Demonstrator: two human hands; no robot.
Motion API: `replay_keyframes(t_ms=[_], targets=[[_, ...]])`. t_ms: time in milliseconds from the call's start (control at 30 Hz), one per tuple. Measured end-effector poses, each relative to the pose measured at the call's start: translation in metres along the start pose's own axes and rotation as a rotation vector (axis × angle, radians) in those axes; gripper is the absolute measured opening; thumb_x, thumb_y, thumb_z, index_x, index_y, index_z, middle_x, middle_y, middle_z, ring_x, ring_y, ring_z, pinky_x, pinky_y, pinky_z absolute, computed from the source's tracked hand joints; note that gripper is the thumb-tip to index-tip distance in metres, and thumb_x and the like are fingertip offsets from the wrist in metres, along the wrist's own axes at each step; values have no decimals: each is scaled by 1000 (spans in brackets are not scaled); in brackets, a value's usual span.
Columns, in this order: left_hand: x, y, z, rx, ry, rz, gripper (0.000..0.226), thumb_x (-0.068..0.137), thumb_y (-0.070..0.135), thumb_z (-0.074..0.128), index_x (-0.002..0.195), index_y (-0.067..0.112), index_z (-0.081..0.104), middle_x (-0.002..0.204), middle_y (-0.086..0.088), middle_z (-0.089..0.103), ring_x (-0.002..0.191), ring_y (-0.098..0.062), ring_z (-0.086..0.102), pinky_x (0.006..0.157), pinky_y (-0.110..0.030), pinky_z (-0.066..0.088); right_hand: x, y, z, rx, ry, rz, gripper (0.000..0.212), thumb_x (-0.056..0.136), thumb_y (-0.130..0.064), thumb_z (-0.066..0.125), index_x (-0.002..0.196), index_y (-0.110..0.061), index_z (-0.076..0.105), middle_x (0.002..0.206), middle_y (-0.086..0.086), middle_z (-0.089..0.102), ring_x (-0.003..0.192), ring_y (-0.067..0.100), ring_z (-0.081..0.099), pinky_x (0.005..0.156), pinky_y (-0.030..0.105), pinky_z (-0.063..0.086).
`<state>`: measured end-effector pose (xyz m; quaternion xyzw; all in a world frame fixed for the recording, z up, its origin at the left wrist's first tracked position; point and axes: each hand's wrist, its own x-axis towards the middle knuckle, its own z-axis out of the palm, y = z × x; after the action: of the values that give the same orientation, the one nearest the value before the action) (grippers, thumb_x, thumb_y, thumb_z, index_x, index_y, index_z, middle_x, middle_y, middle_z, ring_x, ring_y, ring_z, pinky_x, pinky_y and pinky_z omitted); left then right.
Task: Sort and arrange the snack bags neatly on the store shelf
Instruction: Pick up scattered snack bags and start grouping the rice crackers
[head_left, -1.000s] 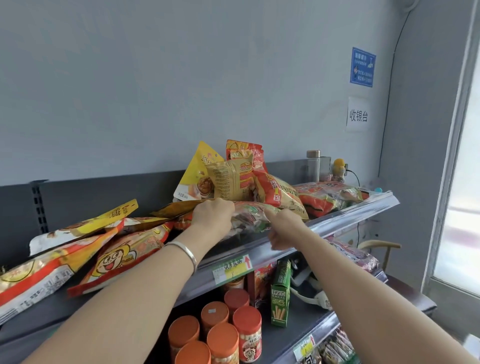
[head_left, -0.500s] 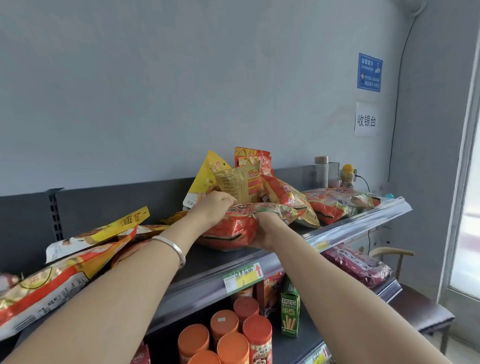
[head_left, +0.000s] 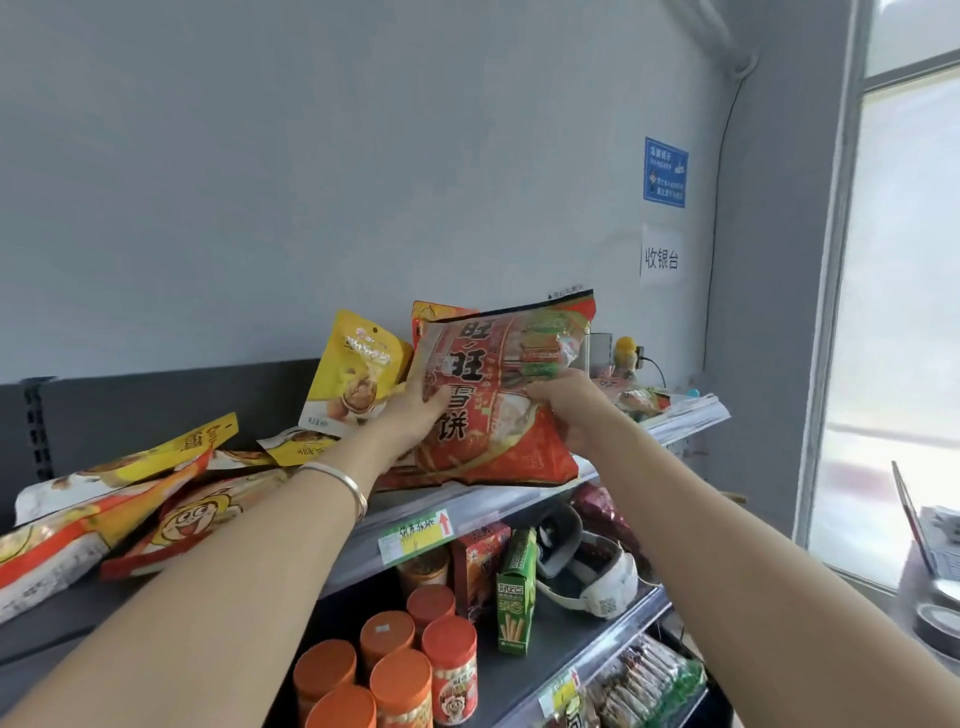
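A large red rice-cracker bag (head_left: 498, 395) stands nearly upright on the top shelf (head_left: 524, 501), its printed front facing me. My left hand (head_left: 410, 415) grips its left side, thumb on the front. Its right side is held by my right hand (head_left: 566, 405), fingers curled over the front. Behind the bag leans a yellow nut pouch (head_left: 358, 374), and an orange bag's top (head_left: 436, 312) peeks out. Several yellow and orange snack bags (head_left: 156, 509) lie flat and jumbled on the shelf's left part.
More red bags (head_left: 641, 400) lie at the shelf's far right end, near a small yellow figure (head_left: 625, 351). Below stand orange-lidded jars (head_left: 410, 670), a green stick-snack box (head_left: 517, 592), a red box (head_left: 478, 566) and a white headset (head_left: 597, 577). A window is at the right.
Both hands have lifted the red bag from lying flat on the shelf and turned it upright, so its front now faces me. The camera has tilted up.
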<state>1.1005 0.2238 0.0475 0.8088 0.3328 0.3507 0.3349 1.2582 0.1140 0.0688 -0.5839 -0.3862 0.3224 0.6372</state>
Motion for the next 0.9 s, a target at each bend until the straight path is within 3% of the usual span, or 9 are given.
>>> replay_keyframes(t_ms=[133, 267, 367, 433, 500, 533, 600, 767, 900], targets=[[-7, 2, -8, -17, 180, -53, 62, 95, 44, 44, 148, 22, 19, 146, -5, 39, 134, -27, 36, 107, -31, 30, -3, -2, -5, 72, 53, -33, 11, 96, -3, 51, 100, -8, 60, 89, 16, 68, 76, 30, 67, 76, 45, 56], [-20, -8, -41, -74, 275, -181, 79, 89, 61, 40, 150, 18, 15, 151, -7, 31, 137, -29, 32, 111, -38, 28, -10, -1, 16, 108, 23, -42, 11, 99, -12, 50, 93, -16, 59, 87, 9, 68, 76, 26, 67, 72, 41, 57], [-44, -16, -80, -194, 349, -218, 81, 86, 65, 43, 147, 15, 24, 148, -5, 35, 135, -28, 35, 110, -39, 26, -12, 0, 47, 106, -5, -68, 9, 99, -20, 50, 97, -20, 59, 88, 8, 70, 79, 25, 69, 79, 42, 57], [-66, -23, -109, -252, 375, -267, 92, 70, 79, 47, 140, 18, 39, 138, -8, 50, 124, -29, 49, 108, -45, 34, -18, -1, 78, 96, -48, -85, 9, 98, -25, 52, 96, -20, 59, 83, 7, 70, 73, 23, 68, 78, 40, 56], [-91, -33, -142, -246, 447, -246, 73, 75, 74, 49, 120, 17, 54, 116, -5, 64, 108, -26, 59, 99, -41, 42, -24, -1, 115, 111, -100, -101, 16, 98, -30, 53, 99, -16, 59, 79, 6, 68, 67, 21, 65, 72, 36, 56], [-104, -38, -159, -241, 501, -239, 63, 79, 70, 49, 114, 18, 53, 111, -3, 64, 104, -24, 60, 96, -39, 43, -29, -3, 136, 118, -126, -111, 18, 98, -32, 52, 99, -15, 57, 76, 5, 66, 64, 19, 63, 66, 32, 54], [-134, -45, -195, -197, 613, -277, 72, 72, 74, 50, 118, 19, 49, 115, -3, 62, 105, -25, 59, 95, -41, 44, -44, -6, 180, 127, -193, -138, 16, 100, -32, 48, 92, -17, 52, 72, 1, 61, 61, 14, 58, 54, 23, 48], [-222, -66, -284, -12, 865, -321, 63, 87, 60, 47, 135, 19, 39, 135, -6, 50, 122, -28, 48, 100, -43, 40, -91, -16, 299, 168, -391, -112, 22, 98, -37, 49, 103, -17, 57, 79, 1, 68, 66, 16, 66, 55, 27, 50], [-303, -77, -349, 173, 1016, -349, 69, 84, 66, 45, 137, 21, 38, 140, -4, 47, 126, -28, 46, 103, -49, 38, -142, -23, 384, 190, -602, -8, 35, 88, -47, 62, 106, -18, 58, 90, 7, 74, 76, 24, 72, 64, 34, 56]])
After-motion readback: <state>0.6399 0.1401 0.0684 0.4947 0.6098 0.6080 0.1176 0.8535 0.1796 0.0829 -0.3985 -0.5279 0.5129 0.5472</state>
